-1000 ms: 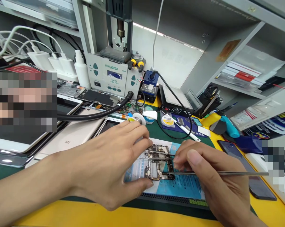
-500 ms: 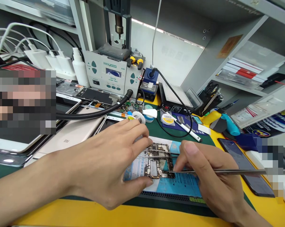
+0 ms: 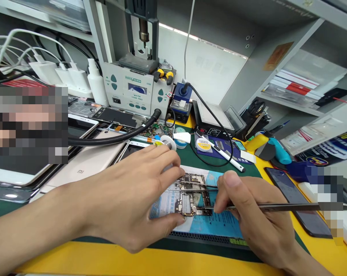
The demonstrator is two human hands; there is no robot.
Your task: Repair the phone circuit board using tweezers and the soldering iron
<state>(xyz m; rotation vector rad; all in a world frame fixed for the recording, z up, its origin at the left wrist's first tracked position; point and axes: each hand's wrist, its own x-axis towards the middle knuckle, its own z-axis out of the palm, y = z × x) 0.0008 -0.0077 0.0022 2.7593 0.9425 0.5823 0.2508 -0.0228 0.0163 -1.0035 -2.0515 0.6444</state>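
Observation:
A phone circuit board (image 3: 190, 193) lies on a blue and white printed sheet (image 3: 219, 224) on the green mat. My left hand (image 3: 127, 199) rests on the board's left side, thumb and fingers pinching its edges. My right hand (image 3: 256, 218) grips long metal tweezers (image 3: 265, 207). Their tips touch the board's lower right corner, and the handle points right. A thin metal rod (image 3: 190, 188) lies across the board between both hands.
A hot-air rework station (image 3: 133, 90) with a black hose (image 3: 110, 140) stands behind. Phones (image 3: 84, 168) lie at left, a dark phone (image 3: 294, 199) at right. Solder wire spool (image 3: 169, 143), flux tins (image 3: 203, 145), a white pen (image 3: 227, 157) and tools crowd the back.
My right hand and the tweezers have shifted slightly right and down along the board's lower edge. My left hand stays on the board.

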